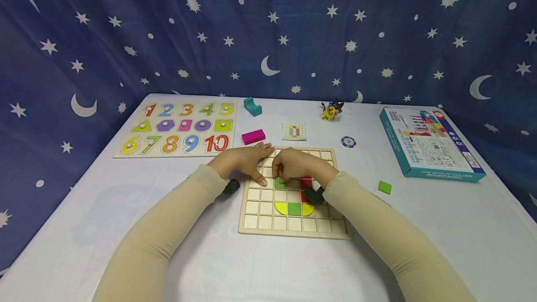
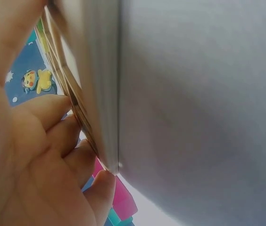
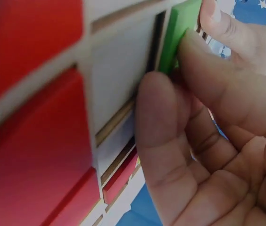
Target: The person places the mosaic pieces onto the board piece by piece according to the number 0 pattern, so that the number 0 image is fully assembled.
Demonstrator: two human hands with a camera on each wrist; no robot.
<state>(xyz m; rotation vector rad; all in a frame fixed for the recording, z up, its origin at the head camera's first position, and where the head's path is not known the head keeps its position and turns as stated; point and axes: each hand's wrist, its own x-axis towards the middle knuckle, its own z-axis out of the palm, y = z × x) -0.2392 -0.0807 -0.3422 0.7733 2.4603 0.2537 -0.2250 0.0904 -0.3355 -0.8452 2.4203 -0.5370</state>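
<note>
Fingers of the right hand [image 1: 299, 166] pinched a green block [image 1: 280, 183] at a cell of the wooden grid board [image 1: 293, 227]. The left hand [image 1: 245, 161] pressed flat on the board's left side, steadying it. Squaring the block to the cell before pressing seemed wise.

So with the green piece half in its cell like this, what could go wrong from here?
1. The green piece sits tilted on edge against the grid wall, pinched by the right hand; pressed down crooked, it may jam.
2. The left hand rests flat on the wooden board's far left corner only; a hard push could slide the board on the cloth.
3. The right wrist hangs over the red piece and might knock it out of place.
</note>
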